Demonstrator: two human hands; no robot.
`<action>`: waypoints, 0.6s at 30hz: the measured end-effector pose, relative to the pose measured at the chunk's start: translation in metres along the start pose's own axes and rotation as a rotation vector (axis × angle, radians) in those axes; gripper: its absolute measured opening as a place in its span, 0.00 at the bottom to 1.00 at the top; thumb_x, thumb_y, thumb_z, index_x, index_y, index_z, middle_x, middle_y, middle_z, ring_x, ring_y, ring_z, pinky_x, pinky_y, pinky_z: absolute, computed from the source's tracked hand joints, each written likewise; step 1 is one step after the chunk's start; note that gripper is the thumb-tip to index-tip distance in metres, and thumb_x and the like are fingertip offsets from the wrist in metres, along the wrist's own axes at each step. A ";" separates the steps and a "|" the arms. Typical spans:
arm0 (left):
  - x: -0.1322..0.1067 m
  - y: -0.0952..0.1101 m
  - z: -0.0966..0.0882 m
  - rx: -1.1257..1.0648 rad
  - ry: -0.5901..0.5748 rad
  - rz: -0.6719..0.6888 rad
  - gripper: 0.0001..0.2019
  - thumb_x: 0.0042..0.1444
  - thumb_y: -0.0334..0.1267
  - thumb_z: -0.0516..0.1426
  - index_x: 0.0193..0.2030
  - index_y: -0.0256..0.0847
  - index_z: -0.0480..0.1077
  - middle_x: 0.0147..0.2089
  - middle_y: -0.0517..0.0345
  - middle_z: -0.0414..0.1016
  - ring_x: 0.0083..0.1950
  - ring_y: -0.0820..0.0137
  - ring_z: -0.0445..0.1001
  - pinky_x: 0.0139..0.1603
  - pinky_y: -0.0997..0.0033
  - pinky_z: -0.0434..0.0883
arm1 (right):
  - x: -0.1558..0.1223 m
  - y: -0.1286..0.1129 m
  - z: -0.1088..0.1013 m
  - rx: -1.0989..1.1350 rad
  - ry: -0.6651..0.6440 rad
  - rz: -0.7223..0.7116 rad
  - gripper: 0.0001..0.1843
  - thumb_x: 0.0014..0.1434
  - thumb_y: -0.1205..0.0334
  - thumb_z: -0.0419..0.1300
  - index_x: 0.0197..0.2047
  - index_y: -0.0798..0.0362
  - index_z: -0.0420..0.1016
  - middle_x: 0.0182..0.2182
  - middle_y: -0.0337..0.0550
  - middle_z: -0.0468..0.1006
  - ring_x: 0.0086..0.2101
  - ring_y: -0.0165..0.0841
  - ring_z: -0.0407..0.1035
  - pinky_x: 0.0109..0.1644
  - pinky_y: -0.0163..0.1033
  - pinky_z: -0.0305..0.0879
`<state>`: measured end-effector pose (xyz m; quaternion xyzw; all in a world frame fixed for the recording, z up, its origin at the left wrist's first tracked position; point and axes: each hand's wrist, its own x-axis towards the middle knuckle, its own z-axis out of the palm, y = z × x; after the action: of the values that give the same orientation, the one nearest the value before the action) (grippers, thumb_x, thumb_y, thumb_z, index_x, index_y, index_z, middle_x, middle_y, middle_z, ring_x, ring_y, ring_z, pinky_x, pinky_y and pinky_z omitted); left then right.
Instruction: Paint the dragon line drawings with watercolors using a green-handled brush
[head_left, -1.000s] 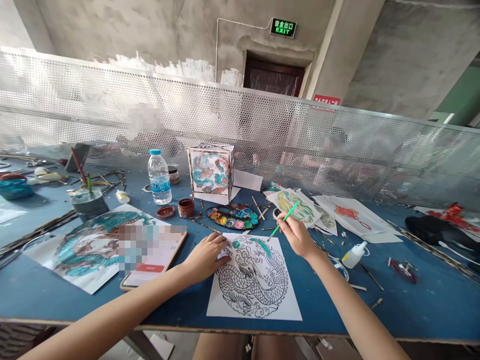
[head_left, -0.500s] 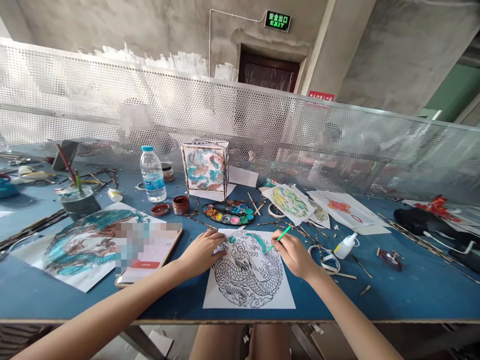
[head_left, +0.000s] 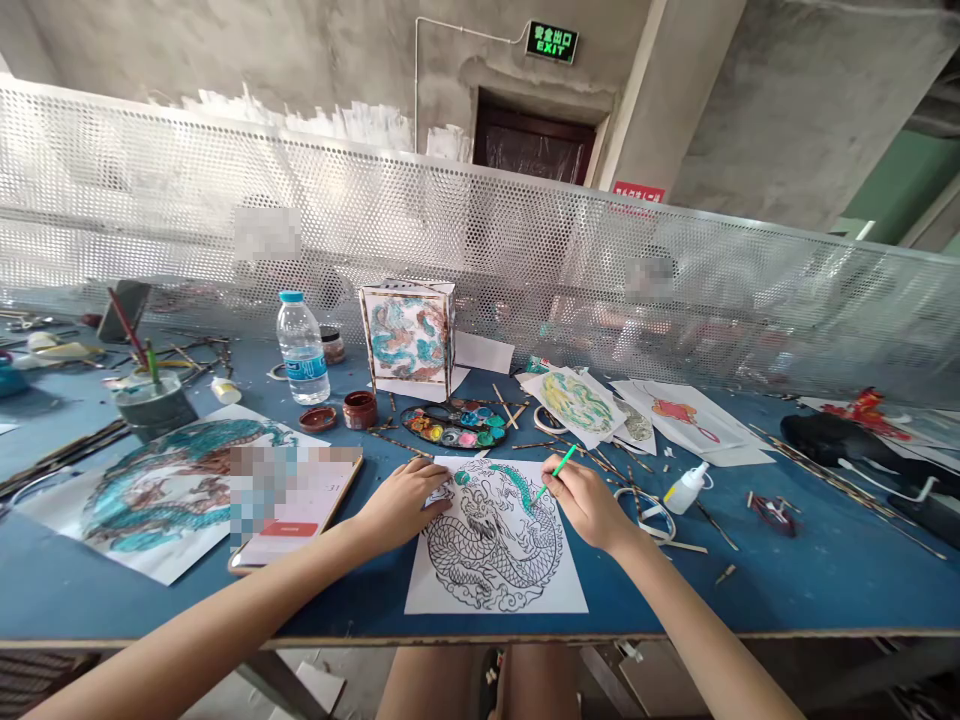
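A sheet with a round dragon line drawing (head_left: pixel 491 560) lies in front of me, its upper part coloured teal in places. My left hand (head_left: pixel 405 503) rests flat on the sheet's upper left edge, fingers stretched out. In my right hand (head_left: pixel 586 500) a thin green paintbrush (head_left: pixel 559 468) is pinched, its tip at the teal band on the dragon's body. Beyond the sheet sits a paint palette (head_left: pixel 454 428) with several colours. Left of my left hand lies a phone (head_left: pixel 300 515), partly over a painted teal and brown dragon picture (head_left: pixel 142 500).
Behind the palette stand a box lantern (head_left: pixel 409 340), a water bottle (head_left: pixel 304 350) and an open brown paint jar (head_left: pixel 360 410). A cup with brushes (head_left: pixel 156 405) is at left. To the right are a glue bottle (head_left: pixel 686 490), painted sheets (head_left: pixel 577 405) and thin sticks. A perforated metal screen (head_left: pixel 375 230) crosses behind.
The paintbrush is held slightly steeper, its tip still at the teal band. My left hand stays in place; the whole view has shifted slightly.
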<state>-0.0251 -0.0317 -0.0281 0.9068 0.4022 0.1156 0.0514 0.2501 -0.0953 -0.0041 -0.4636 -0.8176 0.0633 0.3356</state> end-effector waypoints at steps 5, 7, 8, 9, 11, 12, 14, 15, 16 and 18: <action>0.000 0.000 0.000 0.007 -0.001 0.011 0.18 0.58 0.44 0.51 0.54 0.45 0.67 0.56 0.55 0.69 0.58 0.59 0.61 0.57 0.58 0.60 | -0.005 -0.005 -0.011 0.025 -0.039 0.008 0.11 0.65 0.61 0.43 0.32 0.51 0.62 0.25 0.40 0.67 0.26 0.31 0.64 0.30 0.35 0.58; 0.000 0.000 0.000 0.004 -0.007 0.009 0.18 0.58 0.44 0.50 0.54 0.44 0.67 0.56 0.55 0.69 0.58 0.59 0.61 0.57 0.58 0.60 | -0.002 -0.004 -0.012 0.035 -0.010 0.021 0.11 0.65 0.61 0.43 0.32 0.51 0.61 0.25 0.39 0.67 0.26 0.31 0.63 0.31 0.35 0.58; 0.000 0.000 -0.001 0.004 -0.010 0.008 0.18 0.59 0.44 0.50 0.54 0.43 0.67 0.56 0.55 0.68 0.58 0.59 0.61 0.57 0.58 0.60 | 0.000 -0.003 -0.011 0.038 0.004 0.030 0.11 0.65 0.61 0.43 0.33 0.51 0.61 0.25 0.39 0.67 0.26 0.31 0.63 0.32 0.35 0.58; 0.000 0.001 -0.001 0.006 -0.016 0.007 0.18 0.59 0.44 0.50 0.54 0.43 0.67 0.56 0.54 0.68 0.59 0.59 0.61 0.57 0.58 0.60 | 0.001 -0.002 -0.010 0.040 0.010 0.039 0.10 0.65 0.61 0.43 0.33 0.51 0.61 0.25 0.39 0.67 0.27 0.31 0.63 0.32 0.35 0.58; 0.000 0.002 -0.002 0.011 -0.025 0.002 0.18 0.59 0.43 0.50 0.54 0.42 0.67 0.56 0.54 0.68 0.59 0.59 0.61 0.57 0.58 0.60 | 0.001 -0.001 -0.007 0.038 -0.004 0.046 0.10 0.65 0.61 0.43 0.33 0.51 0.61 0.26 0.40 0.68 0.27 0.31 0.63 0.32 0.35 0.58; 0.000 0.002 -0.003 0.011 -0.027 0.000 0.18 0.59 0.43 0.50 0.54 0.42 0.67 0.56 0.54 0.68 0.58 0.59 0.61 0.57 0.58 0.61 | 0.000 -0.001 -0.006 0.037 -0.014 0.043 0.10 0.65 0.61 0.44 0.33 0.51 0.61 0.27 0.40 0.68 0.27 0.31 0.64 0.32 0.35 0.58; 0.000 0.003 -0.004 0.011 -0.023 -0.002 0.18 0.58 0.43 0.51 0.54 0.42 0.67 0.56 0.54 0.68 0.59 0.59 0.61 0.57 0.57 0.60 | -0.003 -0.002 -0.006 0.038 -0.031 0.034 0.11 0.65 0.62 0.44 0.32 0.51 0.61 0.26 0.40 0.68 0.27 0.31 0.63 0.31 0.35 0.58; 0.000 0.004 -0.004 0.012 -0.019 -0.003 0.18 0.58 0.43 0.51 0.54 0.42 0.67 0.56 0.54 0.68 0.59 0.59 0.61 0.57 0.58 0.60 | -0.006 -0.003 -0.007 0.040 -0.038 0.030 0.11 0.65 0.62 0.44 0.32 0.51 0.61 0.26 0.39 0.67 0.27 0.31 0.63 0.31 0.35 0.57; 0.000 0.004 -0.004 0.014 -0.017 -0.005 0.18 0.58 0.43 0.51 0.54 0.42 0.67 0.57 0.54 0.68 0.59 0.59 0.61 0.58 0.58 0.60 | -0.008 -0.004 -0.008 0.044 -0.045 0.026 0.11 0.65 0.62 0.44 0.31 0.51 0.61 0.25 0.39 0.67 0.26 0.31 0.63 0.31 0.35 0.57; 0.000 0.004 -0.004 0.019 -0.021 -0.009 0.18 0.58 0.43 0.51 0.54 0.42 0.67 0.57 0.54 0.68 0.59 0.59 0.61 0.58 0.58 0.60 | -0.010 -0.006 -0.010 0.062 -0.050 0.022 0.11 0.65 0.62 0.44 0.31 0.51 0.60 0.24 0.38 0.66 0.26 0.31 0.62 0.31 0.35 0.57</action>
<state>-0.0233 -0.0344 -0.0236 0.9066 0.4066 0.1021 0.0474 0.2555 -0.1093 0.0014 -0.4601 -0.8183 0.1037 0.3284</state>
